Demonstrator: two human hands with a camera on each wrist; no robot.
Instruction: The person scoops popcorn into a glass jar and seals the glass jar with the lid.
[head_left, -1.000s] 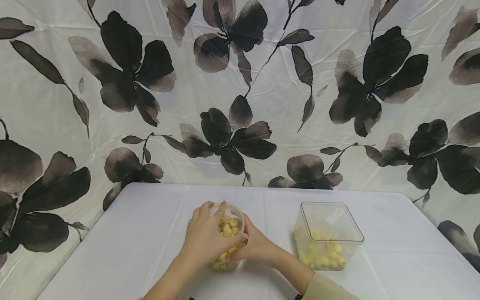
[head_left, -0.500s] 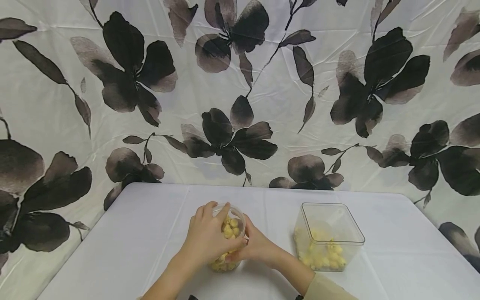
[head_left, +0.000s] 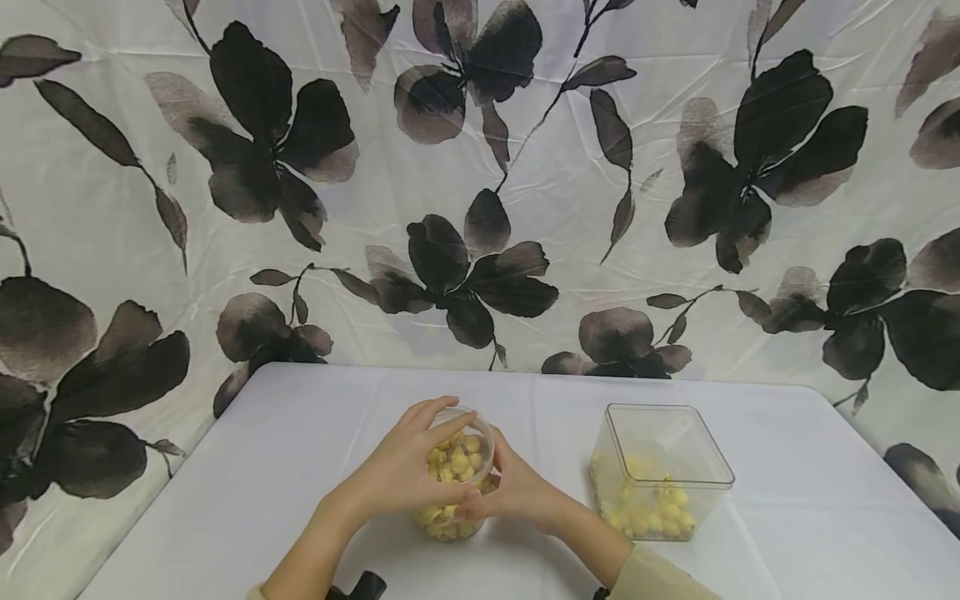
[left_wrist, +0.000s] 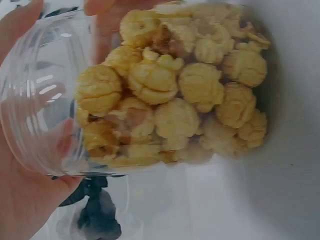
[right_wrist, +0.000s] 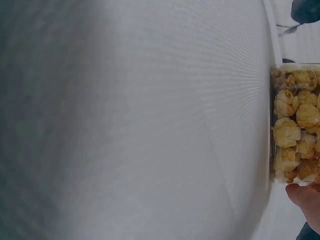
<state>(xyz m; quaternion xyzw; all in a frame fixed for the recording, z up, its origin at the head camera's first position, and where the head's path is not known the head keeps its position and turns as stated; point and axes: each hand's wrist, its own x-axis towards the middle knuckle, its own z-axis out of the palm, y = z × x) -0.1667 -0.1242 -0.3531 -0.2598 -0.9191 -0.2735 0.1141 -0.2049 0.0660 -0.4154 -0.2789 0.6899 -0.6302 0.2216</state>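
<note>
A clear round jar point(head_left: 444, 527) of yellow popcorn point(left_wrist: 177, 117) stands on the white-covered table, left of centre in the head view. My left hand point(head_left: 397, 473) holds it around the upper part, fingers over the far side of the rim and thumb across the near side. Threads show on the jar's bare neck in the left wrist view, with no lid on it. From the right side, my right hand point(head_left: 521, 492) grips the jar lower down. One fingertip point(right_wrist: 299, 192) of it shows beside the jar in the right wrist view.
A clear square tub point(head_left: 611, 467), partly filled with popcorn, stands on the table point(head_left: 555, 408) to the right of my right hand. A floral cloth point(head_left: 585, 200) hangs behind the table. Something black point(head_left: 367, 586) is by my left wrist.
My left hand has turned and its wrist has shifted left, so more of the jar's top and popcorn shows. The black piece by that wrist has come into view. My right hand keeps its place.
</note>
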